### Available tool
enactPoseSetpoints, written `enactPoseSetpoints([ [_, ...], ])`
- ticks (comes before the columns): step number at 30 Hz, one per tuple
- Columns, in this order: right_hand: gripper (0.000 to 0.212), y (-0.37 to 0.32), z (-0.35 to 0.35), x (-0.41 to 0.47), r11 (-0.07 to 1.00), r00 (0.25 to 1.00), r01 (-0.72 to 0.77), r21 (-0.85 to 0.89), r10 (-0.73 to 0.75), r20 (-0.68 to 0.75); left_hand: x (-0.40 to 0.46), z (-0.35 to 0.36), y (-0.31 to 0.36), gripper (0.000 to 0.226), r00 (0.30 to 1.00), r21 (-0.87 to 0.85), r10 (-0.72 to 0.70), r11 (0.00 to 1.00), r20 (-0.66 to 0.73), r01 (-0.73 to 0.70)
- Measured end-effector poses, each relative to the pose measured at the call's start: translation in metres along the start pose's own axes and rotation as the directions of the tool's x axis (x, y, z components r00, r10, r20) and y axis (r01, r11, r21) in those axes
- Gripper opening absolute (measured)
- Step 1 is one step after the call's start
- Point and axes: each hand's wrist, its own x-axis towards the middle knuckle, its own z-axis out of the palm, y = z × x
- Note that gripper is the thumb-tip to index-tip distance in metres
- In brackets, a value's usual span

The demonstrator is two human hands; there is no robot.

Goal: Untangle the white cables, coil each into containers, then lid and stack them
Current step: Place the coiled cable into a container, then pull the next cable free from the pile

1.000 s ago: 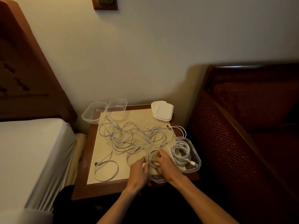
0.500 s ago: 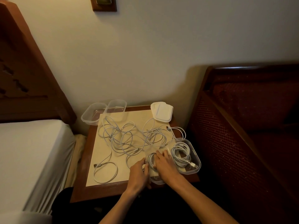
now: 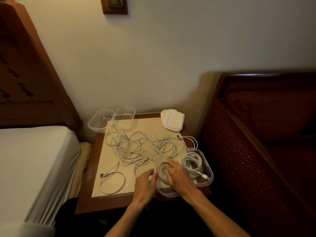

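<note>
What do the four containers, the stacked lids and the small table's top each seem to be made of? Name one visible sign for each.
Containers, e.g. the far-left container: probably clear plastic, since the table shows through the walls.
Lids: opaque whitish plastic, seemingly matte, with moulded ridges.
Table: reddish-brown wood frame with a slight sheen; its pale inset panel is smooth, material unclear.

wooden nightstand (image 3: 89, 199), white bed (image 3: 34, 159), red sofa (image 3: 265, 125)
</note>
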Motion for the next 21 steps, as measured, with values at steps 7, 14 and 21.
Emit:
enactPoseSetpoints([
  [7, 0.027, 0.005, -0.035, 0.038, 0.987, 0.914, -0.071, 0.142, 0.121, -0.388, 0.032, -0.022, 0.022, 0.016, 0.95, 0.22, 0.187, 0.966, -0.248, -0.133],
  [14, 0.019, 0.012, -0.078, 0.102, 0.943, 0.965, -0.247, 0.222, 0.261, -0.035, 0.087, -0.028, 0.039, 0.036, 0.962, 0.22, 0.269, 0.942, -0.039, -0.254],
  [21, 0.015, -0.001, -0.133, 0.139, 0.897, 0.997, -0.027, 0.442, 0.053, -0.047, 0.131, -0.085, 0.112, 0.016, 0.959, -0.05, 0.284, 0.958, 0.028, -0.282],
])
